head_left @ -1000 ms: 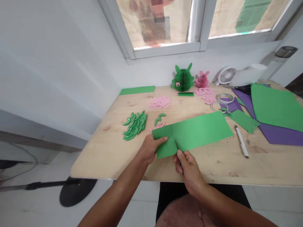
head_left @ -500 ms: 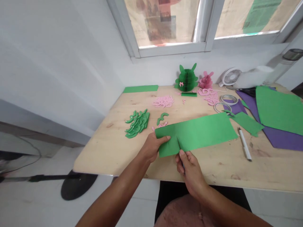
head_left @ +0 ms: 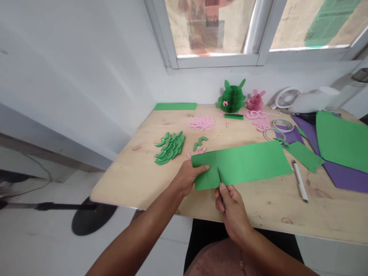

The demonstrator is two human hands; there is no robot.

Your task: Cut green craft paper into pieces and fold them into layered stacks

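A long strip of green paper is held just above the front of the table. My left hand grips its left end, thumb on top and fingers hidden underneath. Closed around a pair of scissors is my right hand; one dark blade lies over the paper, and the handles are mostly hidden by the fingers. The blade points away from me, partway in from the near edge of the strip. Just beyond the left hand lie a green wavy cutout and some pink scraps.
A pile of green cutouts lies left, pink cutouts behind. Green and pink paper figures stand by the wall near a small fan. Tape rolls, a marker and purple paper are right.
The camera view has shifted slightly, so the table contents appear a little further right. Both hands keep their hold, and the blade stays at about the same place on the green paper.
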